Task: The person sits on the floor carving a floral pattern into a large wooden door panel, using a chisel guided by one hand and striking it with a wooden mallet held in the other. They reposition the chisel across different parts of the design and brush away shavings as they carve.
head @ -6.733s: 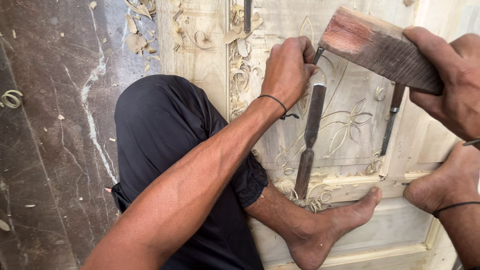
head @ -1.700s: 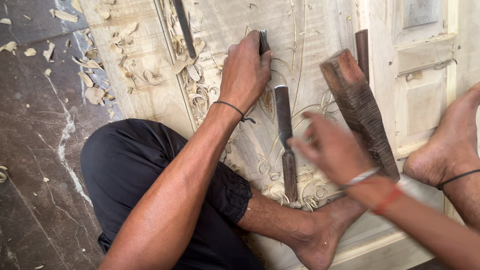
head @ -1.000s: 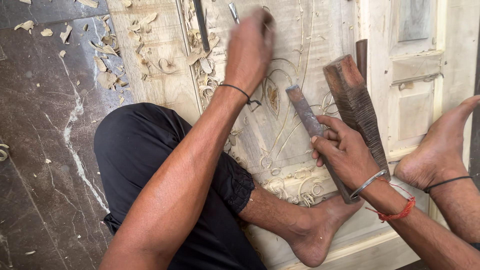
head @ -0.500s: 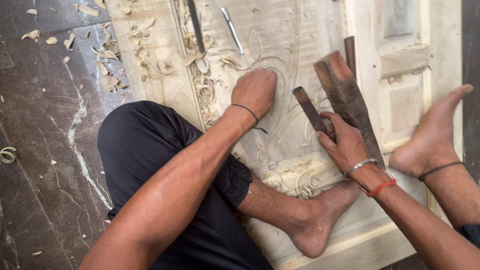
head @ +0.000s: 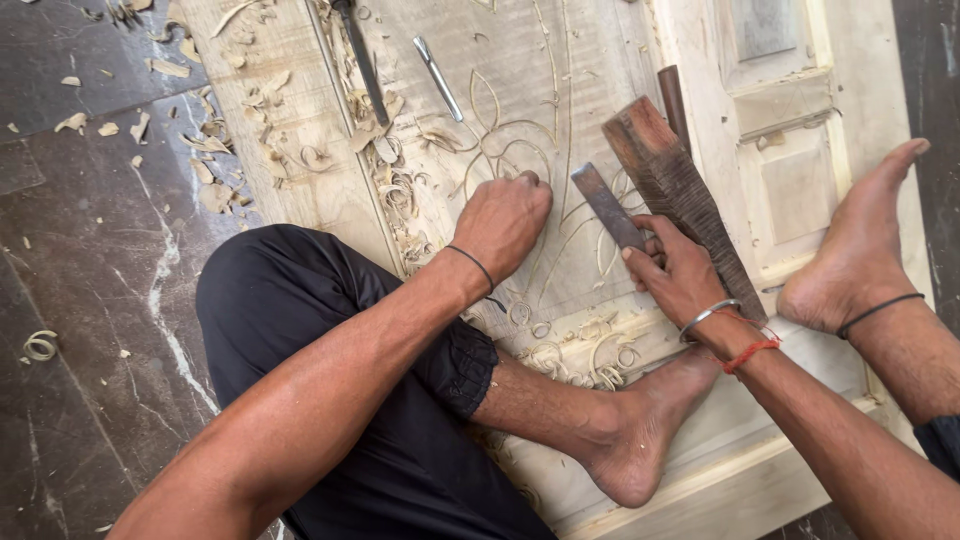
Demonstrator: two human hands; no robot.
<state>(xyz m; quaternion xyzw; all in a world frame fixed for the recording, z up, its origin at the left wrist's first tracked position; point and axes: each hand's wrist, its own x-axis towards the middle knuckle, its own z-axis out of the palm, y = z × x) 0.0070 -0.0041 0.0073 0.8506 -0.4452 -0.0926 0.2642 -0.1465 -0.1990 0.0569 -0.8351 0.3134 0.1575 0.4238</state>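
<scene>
the left hand (head: 510, 222) rests as a loose fist on the carved door panel (head: 520, 120), holding nothing. just beside it, the right hand (head: 680, 275) is clamped around a chisel (head: 606, 205) and wooden mallet (head: 680, 195). this looks like a pause between cuts; resuming calls for splitting the two tools between the hands.

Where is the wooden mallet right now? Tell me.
In the head view, right of centre: the wooden mallet is in the right hand, beside a chisel, over the carved door panel.

A dark stone floor (head: 90, 300) carries a pale carved wooden door (head: 500, 90), with wood chips (head: 215, 170) at upper left.
</scene>
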